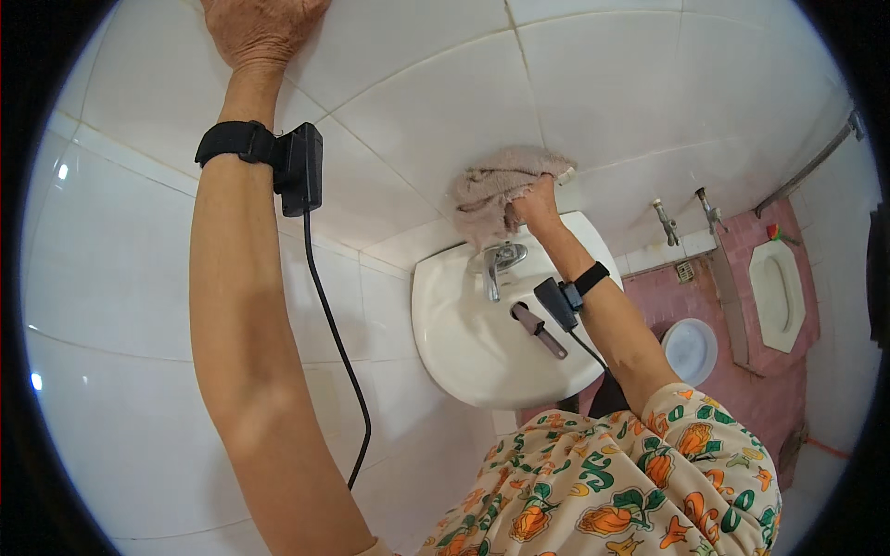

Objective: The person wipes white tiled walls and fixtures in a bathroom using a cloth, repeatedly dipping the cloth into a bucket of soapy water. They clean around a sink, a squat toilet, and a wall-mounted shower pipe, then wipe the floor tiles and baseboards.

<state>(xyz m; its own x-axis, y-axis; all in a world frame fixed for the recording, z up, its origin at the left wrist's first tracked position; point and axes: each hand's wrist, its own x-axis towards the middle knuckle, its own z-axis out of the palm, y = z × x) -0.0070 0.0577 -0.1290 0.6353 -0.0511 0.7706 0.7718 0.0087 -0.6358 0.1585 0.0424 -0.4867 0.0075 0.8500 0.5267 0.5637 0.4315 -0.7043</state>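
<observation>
Right hand: our right hand (536,202) grasps a bunched towel (496,181), most of its fingers lost in the folds.
Towel: it lies against the white tiled wall (417,102) at the far side, just above the back rim of the sink (450,347), its lower end hanging near the faucet (501,264).
Left hand: our left hand (264,28) is at the far left by the tiles, cut off by the upper edge; we cannot tell whether its fingers are spread or clenched, or whether it bears on the wall.
Step in hand: we judge this to be wiping the tiles with the towel.
Doing it well: we would best flatten the bunch under an open palm, press evenly, and work in overlapping strokes from high to low, giving the grout lines extra passes.
Faucet side: the loose end could snag there, so we should gather it up before sweeping low.
Basin: a mauve-handled tool (540,331) rests inside, left of our right forearm; we should avoid knocking it.
Cable: the black cable (341,347) beside our left forearm needs slack as we reach.
</observation>
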